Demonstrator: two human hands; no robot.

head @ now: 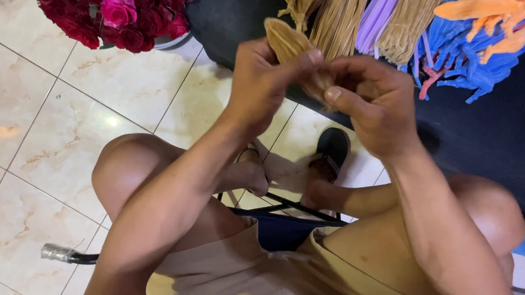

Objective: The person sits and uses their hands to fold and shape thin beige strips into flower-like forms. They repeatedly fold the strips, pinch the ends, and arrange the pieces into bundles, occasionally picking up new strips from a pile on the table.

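At upper centre, fingers point(310, 58) of the left hand point(261, 83) and right hand point(370, 103) pinch closed on a tan fuzzy leaf-shaped chenille piece point(287, 41). Behind, bundles of tan chenille stems point(339, 17) lie on the dark counter point(497, 139); red roses point(100, 4) upper left.

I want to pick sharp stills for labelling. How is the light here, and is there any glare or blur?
Head view: even, soft light; a small bright glare spot on the glossy floor tile; the left hand and right hand look slightly motion-soft around the tan fuzzy piece they pinch; the dark cloth is underexposed, its folds lost; the red roses read clearly.
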